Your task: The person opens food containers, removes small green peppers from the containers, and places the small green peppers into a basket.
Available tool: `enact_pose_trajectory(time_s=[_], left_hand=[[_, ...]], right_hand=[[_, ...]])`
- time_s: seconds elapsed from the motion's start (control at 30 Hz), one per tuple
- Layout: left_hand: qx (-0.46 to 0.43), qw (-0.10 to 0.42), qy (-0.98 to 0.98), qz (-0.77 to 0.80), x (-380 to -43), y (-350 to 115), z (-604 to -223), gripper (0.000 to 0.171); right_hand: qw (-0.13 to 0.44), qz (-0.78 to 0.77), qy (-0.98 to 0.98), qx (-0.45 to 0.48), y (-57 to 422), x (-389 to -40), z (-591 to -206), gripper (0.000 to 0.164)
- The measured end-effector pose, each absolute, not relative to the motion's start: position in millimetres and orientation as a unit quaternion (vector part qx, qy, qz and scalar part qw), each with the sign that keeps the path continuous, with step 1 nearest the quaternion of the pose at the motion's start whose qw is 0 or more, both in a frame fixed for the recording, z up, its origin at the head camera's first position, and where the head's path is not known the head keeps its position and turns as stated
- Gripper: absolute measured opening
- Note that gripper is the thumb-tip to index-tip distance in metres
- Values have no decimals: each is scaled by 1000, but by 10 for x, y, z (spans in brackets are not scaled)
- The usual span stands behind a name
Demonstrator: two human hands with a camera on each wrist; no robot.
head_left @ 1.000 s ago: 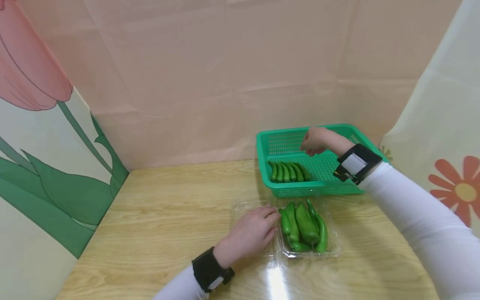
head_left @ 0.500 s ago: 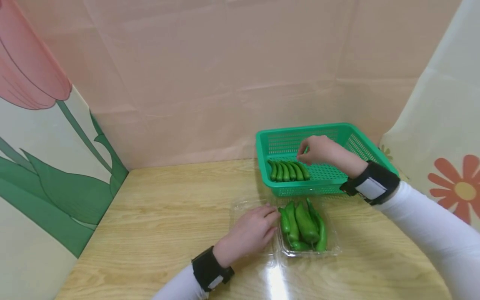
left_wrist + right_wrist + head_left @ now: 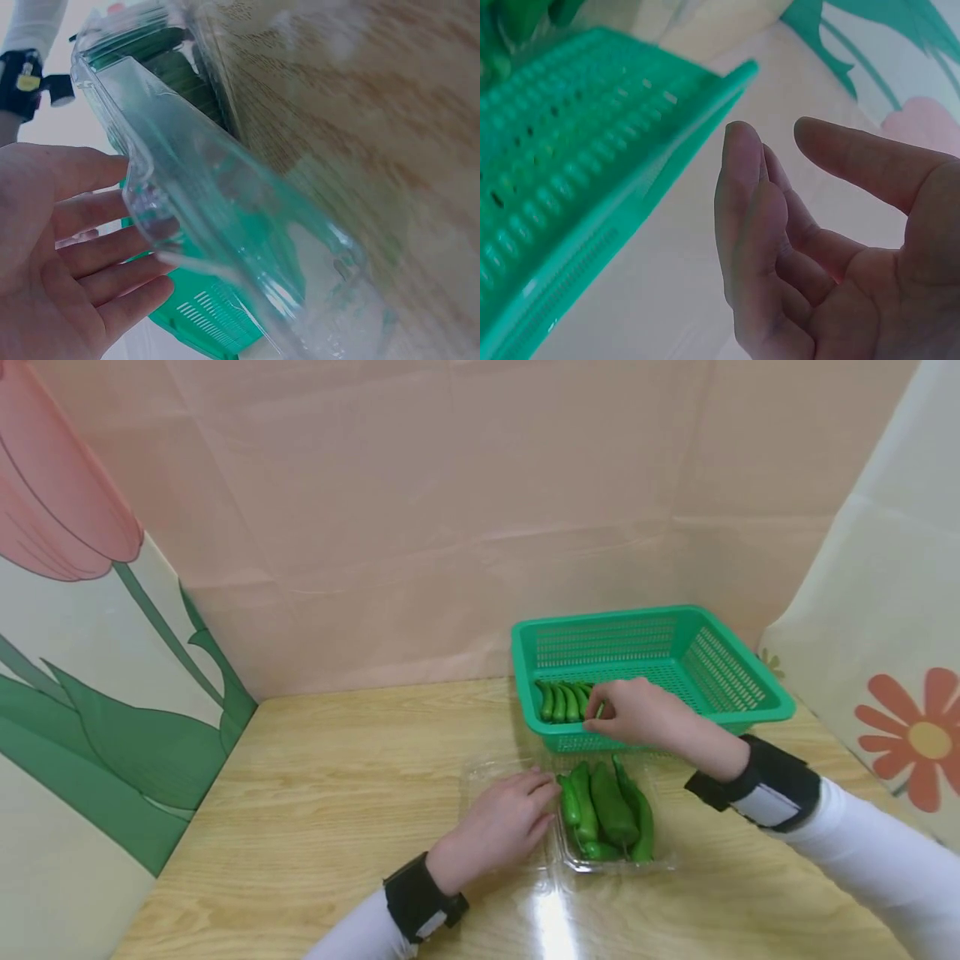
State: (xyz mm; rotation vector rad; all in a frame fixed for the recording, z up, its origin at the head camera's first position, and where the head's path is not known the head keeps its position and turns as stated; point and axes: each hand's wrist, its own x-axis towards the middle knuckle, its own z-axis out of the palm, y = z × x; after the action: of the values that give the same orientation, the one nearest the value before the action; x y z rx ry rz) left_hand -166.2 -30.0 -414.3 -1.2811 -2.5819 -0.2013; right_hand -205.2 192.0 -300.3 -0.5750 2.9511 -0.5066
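Observation:
My left hand [image 3: 506,822] rests with extended fingers at the lid of a clear plastic clamshell box [image 3: 225,202], touching its edge in the left wrist view. Several large green peppers [image 3: 611,810] fill the box's other half. Over the near rim of a green plastic basket [image 3: 750,689] is my right hand [image 3: 648,714]. In the right wrist view its thumb and fingers stand apart with nothing between them. A row of smaller green peppers [image 3: 558,703] lies in the basket's left part, its right end hidden behind that hand.
The wood-patterned table [image 3: 322,793] meets a pink backdrop [image 3: 405,527] behind the basket. Printed flower sheets [image 3: 930,743] hang at both sides. The basket stands right behind the box.
My right hand has come from the middle of the basket toward its near rim, covering part of the pepper row. The left hand has stayed in place.

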Motion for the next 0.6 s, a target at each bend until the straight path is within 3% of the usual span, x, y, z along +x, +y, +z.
enact_pose_trajectory(time_s=[0.4,0.6], left_hand=[[-435,125,-890,-62,-1656,-300,-4141,40],[-440,134,-886,-57,-1653,-296,-4141,39]], right_hand=[[68,-159,963,-209,1779,-1830,-3273,16],[93,-157,960,-214,1725,-1793,-3409,27]])
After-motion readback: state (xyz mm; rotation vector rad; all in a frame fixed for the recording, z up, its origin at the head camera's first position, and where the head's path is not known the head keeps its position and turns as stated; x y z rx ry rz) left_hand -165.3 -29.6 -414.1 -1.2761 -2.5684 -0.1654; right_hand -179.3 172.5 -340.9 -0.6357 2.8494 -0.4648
